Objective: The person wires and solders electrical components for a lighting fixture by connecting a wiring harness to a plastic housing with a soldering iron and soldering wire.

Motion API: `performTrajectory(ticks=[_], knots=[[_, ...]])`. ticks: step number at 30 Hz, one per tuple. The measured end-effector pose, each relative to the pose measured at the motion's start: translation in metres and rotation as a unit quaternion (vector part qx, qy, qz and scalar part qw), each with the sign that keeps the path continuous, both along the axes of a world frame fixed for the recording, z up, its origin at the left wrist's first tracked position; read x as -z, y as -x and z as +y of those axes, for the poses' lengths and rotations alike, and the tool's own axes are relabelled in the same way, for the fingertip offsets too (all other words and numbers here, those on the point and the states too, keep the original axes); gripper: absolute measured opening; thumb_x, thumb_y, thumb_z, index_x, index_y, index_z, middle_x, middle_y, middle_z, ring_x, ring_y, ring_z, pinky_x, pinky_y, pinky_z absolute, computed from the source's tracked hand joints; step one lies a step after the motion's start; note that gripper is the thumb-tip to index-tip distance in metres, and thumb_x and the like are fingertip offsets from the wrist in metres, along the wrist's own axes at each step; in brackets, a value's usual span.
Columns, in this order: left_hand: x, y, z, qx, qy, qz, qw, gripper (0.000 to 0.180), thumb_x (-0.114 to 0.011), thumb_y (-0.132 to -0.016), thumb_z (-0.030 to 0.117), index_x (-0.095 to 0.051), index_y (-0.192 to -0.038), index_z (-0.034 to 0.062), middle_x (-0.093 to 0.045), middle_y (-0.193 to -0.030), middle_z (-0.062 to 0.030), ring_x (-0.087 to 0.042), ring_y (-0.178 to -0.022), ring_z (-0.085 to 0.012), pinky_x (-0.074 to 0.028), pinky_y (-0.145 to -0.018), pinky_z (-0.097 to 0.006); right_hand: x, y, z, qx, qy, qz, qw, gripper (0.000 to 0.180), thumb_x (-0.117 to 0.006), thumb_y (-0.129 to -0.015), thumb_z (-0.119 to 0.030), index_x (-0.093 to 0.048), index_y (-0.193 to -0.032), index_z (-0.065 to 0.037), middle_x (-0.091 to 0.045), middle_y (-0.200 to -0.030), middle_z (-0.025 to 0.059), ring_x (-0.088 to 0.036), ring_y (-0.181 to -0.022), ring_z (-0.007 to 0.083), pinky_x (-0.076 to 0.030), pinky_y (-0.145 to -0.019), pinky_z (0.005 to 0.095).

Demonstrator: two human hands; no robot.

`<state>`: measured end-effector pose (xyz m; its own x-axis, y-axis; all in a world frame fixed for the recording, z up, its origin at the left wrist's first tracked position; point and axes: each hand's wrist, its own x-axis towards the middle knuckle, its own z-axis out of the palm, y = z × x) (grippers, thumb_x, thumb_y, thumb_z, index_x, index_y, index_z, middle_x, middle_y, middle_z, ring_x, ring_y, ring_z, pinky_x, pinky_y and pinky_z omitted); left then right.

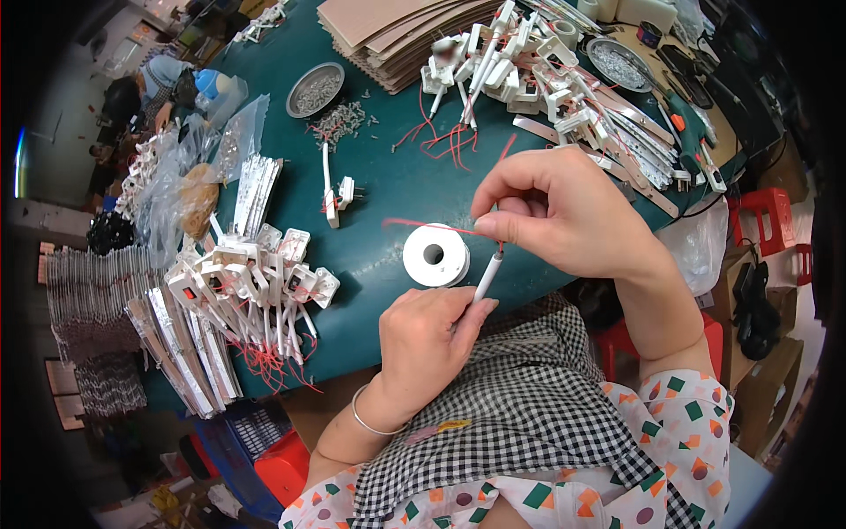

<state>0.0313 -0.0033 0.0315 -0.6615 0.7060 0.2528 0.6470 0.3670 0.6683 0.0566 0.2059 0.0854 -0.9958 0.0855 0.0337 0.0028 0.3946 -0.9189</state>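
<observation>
White tube [487, 279], red wires [463, 230], frame centre.
Left hand [432, 331] grips tube, tilted toward upper right; right hand [546, 212] pinches wires above its tip.

Green table [379, 181] bears cardboard [388, 40], white roll [454, 257], seemingly screws [339, 123].

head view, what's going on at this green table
A person holds a white tube upright but tilted in the left hand, while the right hand pinches red wire by its upper end. A white roll sits on the table just beyond the left hand. Wired white parts lie heaped to the left and at the far right.
</observation>
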Motion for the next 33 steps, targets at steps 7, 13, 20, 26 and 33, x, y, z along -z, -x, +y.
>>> performTrajectory(ticks=[7,13,20,26,33], knots=[[0.003,-0.003,0.001,0.009,0.005,0.109,0.994,0.013,-0.079,-0.074,0.012,-0.07,-0.081,0.0057,-0.063,-0.063,-0.0084,-0.059,-0.055,-0.0257,-0.044,-0.054,-0.035,0.018,-0.003,0.007,-0.039,0.097,-0.033,0.994,0.016,-0.074,-0.08,-0.013,-0.069,-0.087,0.001,-0.057,-0.059,0.0014,-0.047,-0.055,0.007,-0.038,-0.051,0.0252],[0.0,-0.003,0.002,0.003,0.034,0.139,0.99,0.014,-0.079,-0.074,0.012,-0.069,-0.08,0.0055,-0.063,-0.063,-0.0081,-0.058,-0.053,-0.0256,-0.043,-0.054,-0.036,0.027,-0.012,0.013,-0.065,0.073,-0.004,0.995,0.014,-0.072,-0.084,-0.014,-0.067,-0.085,-0.001,-0.059,-0.065,-0.0009,-0.049,-0.059,0.0035,-0.039,-0.051,0.0223],[0.003,0.002,-0.001,0.007,0.009,0.068,0.998,0.014,-0.081,-0.073,0.014,-0.071,-0.079,0.0049,-0.064,-0.062,-0.0097,-0.059,-0.053,-0.0252,-0.045,-0.052,-0.034,0.047,-0.023,-0.003,0.015,0.281,-0.002,0.96,0.007,-0.069,-0.087,-0.006,-0.064,-0.088,-0.001,-0.064,-0.08,0.0,-0.057,-0.066,0.0046,-0.046,-0.054,0.0197],[0.002,-0.002,0.0,0.033,0.019,-0.004,0.999,0.012,-0.079,-0.076,0.014,-0.075,-0.083,0.006,-0.065,-0.063,-0.0106,-0.06,-0.053,-0.025,-0.046,-0.052,-0.034,0.066,-0.023,-0.012,0.047,0.394,0.019,0.918,0.009,-0.072,-0.086,-0.005,-0.064,-0.085,-0.001,-0.064,-0.082,0.0013,-0.058,-0.069,0.0054,-0.048,-0.056,0.0197],[0.005,-0.002,0.0,0.007,0.035,-0.057,0.998,0.012,-0.079,-0.077,0.015,-0.075,-0.084,0.0058,-0.066,-0.063,-0.0107,-0.06,-0.052,-0.0249,-0.046,-0.051,-0.034,0.077,-0.022,-0.016,0.047,0.405,0.093,0.908,0.013,-0.072,-0.085,-0.004,-0.06,-0.082,-0.002,-0.058,-0.079,0.0014,-0.056,-0.066,0.0063,-0.049,-0.054,0.0194]])
